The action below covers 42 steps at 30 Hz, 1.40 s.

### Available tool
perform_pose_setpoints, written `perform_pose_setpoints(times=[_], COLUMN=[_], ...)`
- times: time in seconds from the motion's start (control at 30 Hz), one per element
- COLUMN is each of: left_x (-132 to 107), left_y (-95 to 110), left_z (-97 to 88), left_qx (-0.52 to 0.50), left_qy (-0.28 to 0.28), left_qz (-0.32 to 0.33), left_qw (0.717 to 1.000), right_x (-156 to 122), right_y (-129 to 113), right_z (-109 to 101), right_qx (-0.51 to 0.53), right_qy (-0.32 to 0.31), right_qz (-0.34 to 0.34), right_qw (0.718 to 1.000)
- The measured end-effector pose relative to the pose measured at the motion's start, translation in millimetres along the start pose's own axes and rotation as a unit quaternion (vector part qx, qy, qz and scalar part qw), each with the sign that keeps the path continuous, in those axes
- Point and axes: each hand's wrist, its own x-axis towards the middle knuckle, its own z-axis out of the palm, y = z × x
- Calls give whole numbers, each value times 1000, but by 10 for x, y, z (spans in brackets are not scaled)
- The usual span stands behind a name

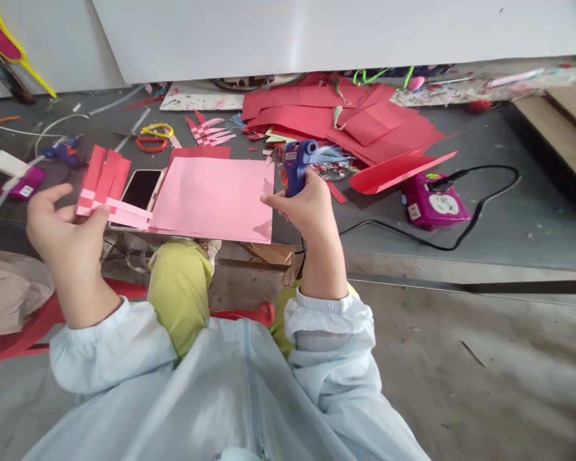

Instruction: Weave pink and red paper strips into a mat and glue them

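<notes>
Your left hand (70, 227) holds a small weave of red and pink paper strips (106, 186) by its near edge, fingers loosely curled and thumb spread. It is lifted just above the left end of the table (509, 218). Your right hand (307, 208) is wrapped firmly around the blue glue gun (297, 163), which stands upright over the table's near edge, beside the pink sheet (211, 195).

The light grip on the weave is the weak point. The strips look loose, so a tilt or a nudge from the nozzle could slide them out of line.

The phone (141, 189) lies right under the weave, and glue dripping there or on the pink sheet would spoil it. Your fingertips also sit close to where hot glue might land.

The black cord (461, 240) trails to the purple power socket (434, 205), and a snag there could jerk something.
</notes>
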Motion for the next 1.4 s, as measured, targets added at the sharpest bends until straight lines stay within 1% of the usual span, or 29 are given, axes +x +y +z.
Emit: perform_pose_setpoints(times=[0.03, 0.1, 0.13, 0.17, 0.27, 0.4, 0.47, 0.53, 0.63, 0.67, 0.73, 0.77, 0.87, 0.93, 1.0, 1.1, 1.2, 1.23, 1.33, 1.4], left_x=[1, -18, -33, -48, -77, -65, -40, -9, 30, 37, 40, 36, 17, 4, -4, -1, 5, -1, -69, -157], left_y=[-2, 25, 46, 69, 130, 182, 196, 211, 270, 301, 365, 390, 411, 381, 339, 291, 265, 253, 185, 112], left_z=[-23, -58, -67, -70, -44, 71, 185, 346, 652, 757, 951, 1034, 1217, 1286, 1311, 1258, 1099, 1032, 844, 761], left_qx=[-34, -102, -127, -142, -125, -94, -90, -87, -27, 3, 72, 100, 126, 126, 119, 98, 94, 107, 133, 138], left_qy=[-33, -137, -198, -228, -319, -443, -497, -550, -616, -628, -624, -631, -651, -648, -633, -593, -528, -512, -492, -492], left_qz=[-27, -62, -79, -84, -104, -123, -109, -77, 34, 66, 136, 162, 209, 231, 242, 233, 233, 241, 301, 348], left_qw=[998, 983, 969, 960, 934, 883, 856, 827, 786, 776, 766, 752, 719, 714, 726, 764, 811, 818, 806, 786], right_x=[6, 15, 20, 24, 30, 36, 41, 46, 46, 43, 35, 30, 21, 19, 19, 18, 18, 19, 24, 28], right_y=[-11, -31, -38, -45, -60, -69, -64, -61, -78, -90, -119, -133, -164, -175, -183, -197, -210, -213, -210, -203], right_z=[29, 86, 112, 135, 177, 186, 184, 183, 187, 188, 191, 191, 184, 177, 174, 181, 200, 207, 226, 236], right_qx=[-22, -43, -50, -54, -74, -109, -92, -44, 24, 37, 55, 63, 78, 79, 77, 75, 69, 68, 55, 43], right_qy=[8, 23, 25, 24, 21, 36, 41, 41, 42, 42, 38, 34, 24, 24, 27, 33, 35, 34, 33, 30], right_qz=[17, 51, 50, 44, 34, 41, 45, 44, 46, 48, 53, 56, 59, 57, 58, 61, 53, 51, 53, 56], right_qw=[1000, 997, 997, 997, 996, 993, 994, 997, 998, 997, 996, 996, 995, 995, 995, 995, 996, 996, 997, 997])
